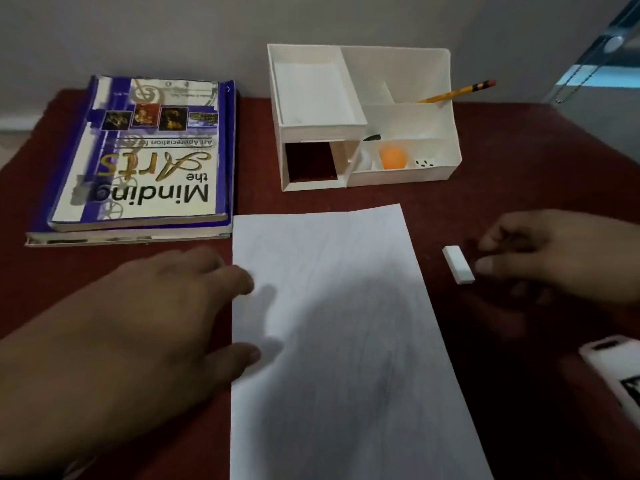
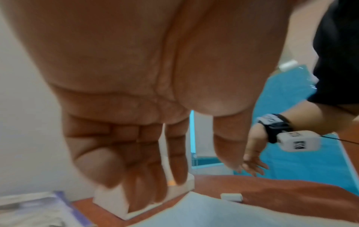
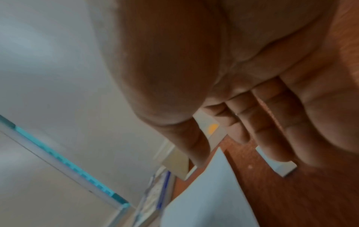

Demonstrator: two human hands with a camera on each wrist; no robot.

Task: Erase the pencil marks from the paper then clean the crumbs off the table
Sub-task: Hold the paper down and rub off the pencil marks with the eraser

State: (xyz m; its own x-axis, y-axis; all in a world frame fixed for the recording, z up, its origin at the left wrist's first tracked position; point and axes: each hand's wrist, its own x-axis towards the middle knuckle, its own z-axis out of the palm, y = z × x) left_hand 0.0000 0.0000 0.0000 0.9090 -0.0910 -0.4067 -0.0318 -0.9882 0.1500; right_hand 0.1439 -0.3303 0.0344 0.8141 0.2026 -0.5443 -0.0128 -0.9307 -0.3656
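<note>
Hands, two, both yours: your left hand [image 1: 138, 317] is spread flat with straight fingers and holds nothing, its fingertips at the left edge of the one sheet of paper [image 1: 332, 341], though contact cannot be judged; your right hand [image 1: 561, 254] has loosely bent fingers with nothing between them, its fingertips just beside the one white eraser [image 1: 458, 264], and whether they touch it is unclear. That eraser lies flat on the dark red table [image 1: 519, 188], between your right hand and the paper's right edge. Pencil marks on the sheet show only as faint grey streaks, partly lost in your hands' shadows, and the sheet's near end is cut off. Beyond your left hand lie two stacked books [image 1: 138, 161]. Beyond the paper stands one white organizer [image 1: 360, 116] holding one yellow pencil [image 1: 457, 91], one orange ball [image 1: 393, 157] and a small spotted object too blurred to name. Near your right wrist a white device [image 1: 613, 368] is cut off. From the left wrist, your palm [image 2: 136, 76] blocks most of the scene; the eraser [image 2: 232, 197] shows past it. From the right wrist, your fingers [image 3: 291, 130] cover part of the eraser [image 3: 279, 165].
</note>
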